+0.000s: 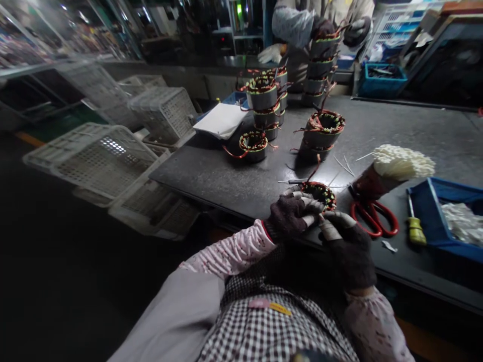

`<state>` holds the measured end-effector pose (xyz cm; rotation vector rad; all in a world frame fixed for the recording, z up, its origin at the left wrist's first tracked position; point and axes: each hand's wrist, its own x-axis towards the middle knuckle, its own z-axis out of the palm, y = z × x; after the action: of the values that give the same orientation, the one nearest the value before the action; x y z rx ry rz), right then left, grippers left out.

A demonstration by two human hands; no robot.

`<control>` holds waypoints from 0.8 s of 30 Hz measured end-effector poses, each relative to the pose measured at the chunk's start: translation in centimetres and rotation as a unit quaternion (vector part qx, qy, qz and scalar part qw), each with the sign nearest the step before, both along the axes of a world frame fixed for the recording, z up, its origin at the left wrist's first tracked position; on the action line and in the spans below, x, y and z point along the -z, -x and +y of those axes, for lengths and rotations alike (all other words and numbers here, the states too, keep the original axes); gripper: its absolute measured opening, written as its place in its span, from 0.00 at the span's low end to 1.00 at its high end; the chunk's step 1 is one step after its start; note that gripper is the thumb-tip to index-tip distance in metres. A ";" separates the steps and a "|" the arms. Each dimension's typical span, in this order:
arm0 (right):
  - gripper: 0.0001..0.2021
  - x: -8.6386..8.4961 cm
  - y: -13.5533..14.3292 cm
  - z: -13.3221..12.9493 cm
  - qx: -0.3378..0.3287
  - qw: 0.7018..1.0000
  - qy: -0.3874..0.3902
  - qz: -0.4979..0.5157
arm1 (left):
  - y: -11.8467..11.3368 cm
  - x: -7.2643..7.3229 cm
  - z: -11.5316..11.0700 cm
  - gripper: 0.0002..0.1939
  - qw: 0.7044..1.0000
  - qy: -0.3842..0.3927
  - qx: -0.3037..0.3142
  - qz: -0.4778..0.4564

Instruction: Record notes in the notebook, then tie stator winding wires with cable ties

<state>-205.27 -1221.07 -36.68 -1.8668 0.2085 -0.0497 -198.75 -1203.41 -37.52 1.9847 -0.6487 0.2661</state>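
Observation:
A motor stator (327, 196), a dark ring with copper windings and pale slot liners, is at the front edge of the table, with a red lead standing up from it. My left hand (289, 213), in a dark glove with wrapped fingertips, is closed round the stator's left and near side. At the near right rim, my right hand (349, 246), gloved and wrapped alike, is pinched; whatever its fingertips grip is too small to make out. Behind the ring lies a thin dark-handled tool (298, 181). Red-handled scissors (373, 218) rest just right of my right hand.
Several stacked stators (262, 98) stand farther back, with another stack (322, 133) nearer. To the right are a bundle of white ties (402, 163), a yellow-handled screwdriver (416, 229) and a blue bin (430, 211). A co-worker (298, 27) works opposite. White crates (94, 163) stand left.

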 end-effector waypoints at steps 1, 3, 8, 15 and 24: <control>0.23 -0.1 -0.2 0.1 -0.008 1.000 -0.002 0.022 | 0.0 -0.1 0.0 0.10 1.000 -0.009 -0.003 0.001; 0.22 -0.3 -0.4 0.1 -0.019 0.999 0.009 0.028 | 0.0 -0.3 0.0 0.10 0.999 -0.038 0.002 0.013; 0.10 -0.6 -1.0 -0.1 -0.038 0.947 0.197 -0.251 | -0.1 -0.7 0.2 0.11 0.999 -0.039 0.014 0.036; 0.05 -2.2 -1.9 -0.2 -0.084 0.884 0.281 -0.364 | -0.1 -0.6 0.2 0.14 0.997 -0.055 0.010 0.050; 0.07 -1.3 -2.2 0.7 0.024 0.976 -0.080 -0.202 | -0.3 -0.6 0.8 0.21 0.980 -0.180 0.038 -0.073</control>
<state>-203.09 -1220.38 -35.34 -1.6511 -0.0252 -0.4291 -198.42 -1202.61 -36.91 2.2945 -0.9160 0.2633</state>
